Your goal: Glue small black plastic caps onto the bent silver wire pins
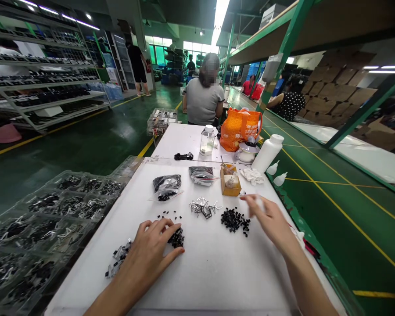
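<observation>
My left hand [153, 243] is over the table with fingers curved and thumb apart, beside a small pile of black pieces [177, 239] that it partly covers. Under its wrist side lies a heap of clear and black parts [118, 256]. My right hand [266, 217], somewhat blurred, hovers with fingers stretched out to the left. Just left of it is a larger pile of tiny black pieces [234, 220]. Thin silver and black bent metal parts [204, 207] lie in the middle. I see nothing clearly held in either hand.
On the white table [210, 281] stand two plastic bags of black parts [167, 184], a yellow box [230, 186], crumpled tissue [252, 176], a white bottle [267, 153], a clear jar [207, 140] and an orange bag [238, 127]. Compartment trays [75, 206] line the left. A person [204, 98] sits ahead.
</observation>
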{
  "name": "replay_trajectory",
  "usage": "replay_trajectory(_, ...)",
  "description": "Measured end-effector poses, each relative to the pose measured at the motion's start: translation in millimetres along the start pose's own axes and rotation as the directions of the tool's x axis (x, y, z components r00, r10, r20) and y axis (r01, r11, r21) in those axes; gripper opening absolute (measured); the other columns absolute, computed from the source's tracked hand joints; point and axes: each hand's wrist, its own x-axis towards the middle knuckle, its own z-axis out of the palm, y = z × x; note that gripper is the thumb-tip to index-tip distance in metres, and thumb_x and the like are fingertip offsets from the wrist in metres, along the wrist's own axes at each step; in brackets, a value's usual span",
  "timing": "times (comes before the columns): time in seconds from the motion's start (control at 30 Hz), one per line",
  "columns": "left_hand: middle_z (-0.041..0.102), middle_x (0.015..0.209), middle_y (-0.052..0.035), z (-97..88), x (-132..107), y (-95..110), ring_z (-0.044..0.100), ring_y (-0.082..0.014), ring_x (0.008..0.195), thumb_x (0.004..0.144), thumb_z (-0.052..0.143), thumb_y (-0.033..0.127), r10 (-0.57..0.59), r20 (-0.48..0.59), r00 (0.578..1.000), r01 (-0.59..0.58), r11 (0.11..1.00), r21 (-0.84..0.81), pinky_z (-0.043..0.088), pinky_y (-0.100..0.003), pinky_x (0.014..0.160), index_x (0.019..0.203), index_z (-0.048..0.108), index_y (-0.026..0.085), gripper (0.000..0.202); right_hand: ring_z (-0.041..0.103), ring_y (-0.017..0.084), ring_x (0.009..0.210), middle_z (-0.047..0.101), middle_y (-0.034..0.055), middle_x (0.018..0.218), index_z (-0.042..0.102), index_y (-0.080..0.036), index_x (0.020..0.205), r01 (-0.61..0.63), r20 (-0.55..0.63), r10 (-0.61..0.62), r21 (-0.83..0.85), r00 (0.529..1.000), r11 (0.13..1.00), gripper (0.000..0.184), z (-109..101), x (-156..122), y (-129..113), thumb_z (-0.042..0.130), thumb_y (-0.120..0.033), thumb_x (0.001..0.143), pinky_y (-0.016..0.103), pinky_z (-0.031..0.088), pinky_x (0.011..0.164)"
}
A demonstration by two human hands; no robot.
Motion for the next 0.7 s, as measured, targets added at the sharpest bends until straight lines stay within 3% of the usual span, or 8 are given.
replay_trajectory(0.07,0.073,0.119,-0.0134,3.2,0.5,0.8,0.06,-0.0378,0.108,0.088,0.071,0.035,0.013,0.019,1.0,-0.014,0.998,0.058,0.04,-0.053,0.099,0.124,0.075,0.023,0.038,0.066,0.024,0.081,0.073,0.0064,0.086,0.074,-0.02,0.093,0.068,0.124,-0.062,-0.045,0.99,0.997,0.04,12.9,25.4,-16.3,0.047,-0.049,0.1,0.032,0.046,0.077)
replay_trajectory(0.2,0.074,0.114,-0.0122,8.4,5.0,3.6,0.063,-0.0351,0.103,0.09,0.069,0.032,0.05,0.049,0.998,-0.055,0.992,0.114,0.042,-0.051,0.097,0.118,0.076,0.023,0.03,0.067,0.028,0.092,0.076,0.0112,0.097,0.074,-0.017,0.098,0.117,0.179,-0.086,-0.166,0.98,0.979,0.027,25.1,48.7,-16.8,0.052,-0.032,0.097,0.033,0.044,0.079)
replay_trajectory(0.37,0.076,0.099,-0.0058,13.8,17.7,13.7,0.067,-0.0267,0.09,0.088,0.063,0.02,0.135,0.13,0.982,-0.146,0.986,0.079,0.039,-0.046,0.094,0.097,0.077,0.024,0.017,0.067,0.025,0.084,0.074,0.0086,0.091,0.074,-0.017,0.096,0.104,0.188,-0.052,-0.282,0.981,0.954,0.023,32.2,46.0,-1.3,0.056,-0.03,0.095,0.032,0.043,0.075)
replay_trajectory(0.5,0.076,0.09,-0.0028,16.1,34.4,24.8,0.066,-0.0227,0.08,0.086,0.062,0.016,0.184,0.207,0.961,-0.192,0.981,0.018,0.04,-0.039,0.086,0.083,0.076,0.025,0.016,0.066,0.025,0.092,0.069,0.0084,0.101,0.074,-0.02,0.1,0.109,0.182,-0.049,-0.34,0.982,0.934,0.018,48.4,41.0,-1.5,0.069,-0.033,0.089,0.029,0.041,0.073)
replay_trajectory(0.7,0.076,0.094,-0.0044,6.8,50.0,27.2,0.067,-0.0263,0.086,0.084,0.068,0.023,0.198,0.245,0.949,-0.193,0.98,-0.047,0.041,-0.038,0.085,0.091,0.08,0.027,0.014,0.064,0.025,0.097,0.067,0.0074,0.104,0.071,-0.021,0.099,0.114,0.171,-0.064,-0.305,0.983,0.945,0.011,61.3,36.5,-2.6,0.062,-0.024,0.093,0.03,0.04,0.075)
